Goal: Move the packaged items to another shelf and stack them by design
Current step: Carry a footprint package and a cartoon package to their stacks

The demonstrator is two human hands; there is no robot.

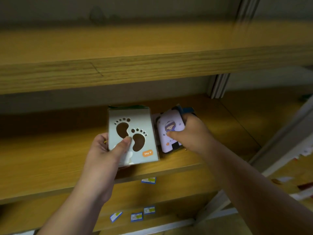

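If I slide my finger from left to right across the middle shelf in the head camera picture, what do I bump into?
Left hand → pale footprint package it holds → purple package with a cartoon figure → right hand gripping it → grey shelf upright.

Left hand grips footprint pack; right hand pinches purple pack.

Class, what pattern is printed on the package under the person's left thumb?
Two dark brown footprints with toe dots on the pale package, plus an orange tag; head view.
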